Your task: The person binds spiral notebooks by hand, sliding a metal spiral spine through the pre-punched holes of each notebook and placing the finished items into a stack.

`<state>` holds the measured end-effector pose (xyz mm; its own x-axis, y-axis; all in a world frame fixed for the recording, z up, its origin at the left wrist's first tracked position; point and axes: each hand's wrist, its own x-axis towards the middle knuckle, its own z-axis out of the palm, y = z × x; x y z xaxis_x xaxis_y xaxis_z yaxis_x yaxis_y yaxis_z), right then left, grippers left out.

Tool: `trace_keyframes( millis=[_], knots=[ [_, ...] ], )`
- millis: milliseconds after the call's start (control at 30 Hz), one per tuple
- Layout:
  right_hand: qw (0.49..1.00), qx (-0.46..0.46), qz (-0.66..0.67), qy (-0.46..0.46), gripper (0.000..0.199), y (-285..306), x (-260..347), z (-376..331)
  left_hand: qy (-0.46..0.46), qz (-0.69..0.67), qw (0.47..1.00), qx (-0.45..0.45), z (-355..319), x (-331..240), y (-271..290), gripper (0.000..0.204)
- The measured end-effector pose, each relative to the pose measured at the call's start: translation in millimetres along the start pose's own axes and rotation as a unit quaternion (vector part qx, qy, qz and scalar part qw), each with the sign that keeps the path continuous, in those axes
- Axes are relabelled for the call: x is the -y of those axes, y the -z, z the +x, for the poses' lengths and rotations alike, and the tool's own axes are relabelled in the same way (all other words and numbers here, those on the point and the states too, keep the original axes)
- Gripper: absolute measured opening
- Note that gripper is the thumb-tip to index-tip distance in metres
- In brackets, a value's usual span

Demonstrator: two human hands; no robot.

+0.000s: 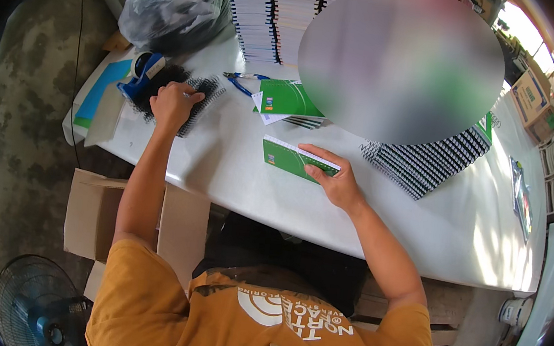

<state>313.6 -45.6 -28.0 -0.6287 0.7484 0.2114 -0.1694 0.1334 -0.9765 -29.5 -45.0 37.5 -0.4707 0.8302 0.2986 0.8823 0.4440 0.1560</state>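
Right hand (339, 184) has its fingers clamped on the right end of a thin, oblong, green-covered paper booklet (280, 155), thumb on the cover, white punched edge facing away from the wearer. Left hand (173, 103) rests at a heap of black spiral binding coils (210, 89), beside a blue tape dispenser (141, 74); whether its fingers have closed on a coil cannot be told. Judgement: step in hand looks like picking out a coil; best to free a single one by its end, without stretching neighbours, while the right grip keeps the sheets squared and the holes aligned. Position: booklet lies between the right fingers, over the white surface (230, 178), well apart from the left fingers.
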Motion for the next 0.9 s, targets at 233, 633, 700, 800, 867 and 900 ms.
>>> trace_keyframes(
  millis=[233, 633, 700, 800, 867, 900],
  knots=[
    [0.999, -0.026, 0.027, 0.010, 0.034, -2, 0, 0, -0.026, -0.207, 0.978, -0.002, 3, -8, 8, 0.026],
    [0.998, -0.032, -0.040, 0.022, 0.032, 0, -5, 0, -0.123, -0.448, 0.831, 0.307, -94, -57, -5, 0.041],
    [0.998, -0.028, -0.040, 0.029, 0.032, 0, -5, 1, -0.109, -0.458, 0.823, 0.318, -92, -57, -4, 0.045],
    [0.998, -0.029, -0.040, 0.033, 0.032, 0, -6, 2, -0.060, -0.455, 0.809, 0.368, -87, -57, -3, 0.050],
    [0.998, -0.032, -0.039, 0.033, 0.032, 1, -7, 2, -0.043, -0.464, 0.785, 0.407, -84, -60, 4, 0.049],
    [0.998, -0.033, -0.038, 0.032, 0.031, 1, -8, 1, -0.034, -0.469, 0.773, 0.426, -82, -62, 7, 0.048]
  ],
)
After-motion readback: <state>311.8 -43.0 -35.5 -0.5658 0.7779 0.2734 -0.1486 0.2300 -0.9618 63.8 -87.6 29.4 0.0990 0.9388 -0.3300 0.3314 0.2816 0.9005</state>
